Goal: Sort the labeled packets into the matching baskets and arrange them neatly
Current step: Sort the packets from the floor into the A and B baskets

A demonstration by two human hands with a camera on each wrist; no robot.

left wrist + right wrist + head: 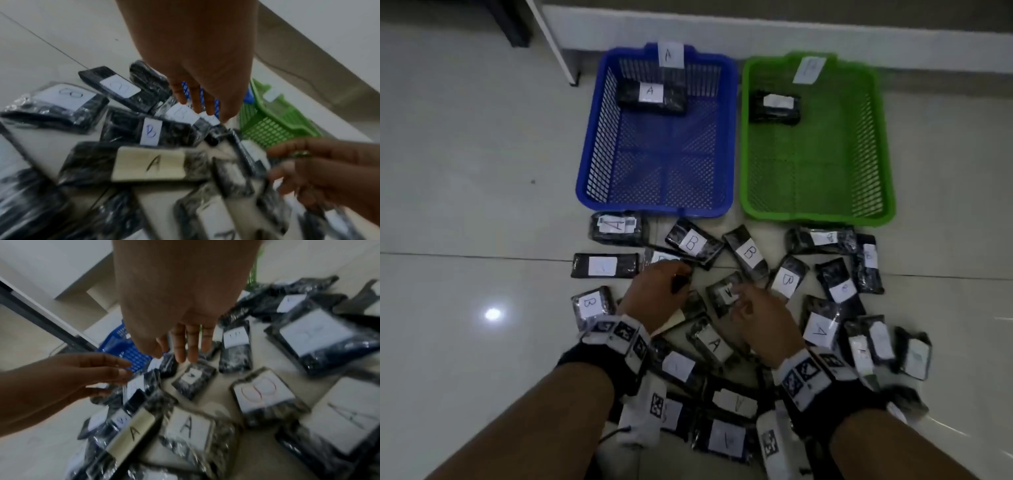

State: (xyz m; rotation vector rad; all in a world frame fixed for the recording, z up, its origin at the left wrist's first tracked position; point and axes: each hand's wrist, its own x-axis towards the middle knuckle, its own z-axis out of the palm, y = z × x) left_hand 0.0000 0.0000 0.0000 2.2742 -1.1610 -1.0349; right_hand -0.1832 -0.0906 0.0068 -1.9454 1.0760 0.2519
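Pale glossy floor tiles [465, 171] carry everything, with a light skirting wall running behind. At the far side stand two slotted plastic baskets side by side: a blue rectangular basket [585, 171] tagged A on its back rim, holding one black plastic-wrapped packet with a white A label [650, 96] in its far left corner, and a green rectangular basket [887, 192] with a paper tag (its letter too blurred to read), holding one black wrapped packet [774, 108] in its far left corner. Just in front of the baskets lies a loose scatter of black wrapped packets with white A and B labels [751, 255], many overlapping.

Both hands hover low over the middle of that scatter. Left hand [657, 291] has its fingers extended and slightly spread above the packets, gripping nothing. Right hand [760, 315] reaches with straight fingers toward a small black packet with an A label [724, 291], fingertips just at it, not closed round it.
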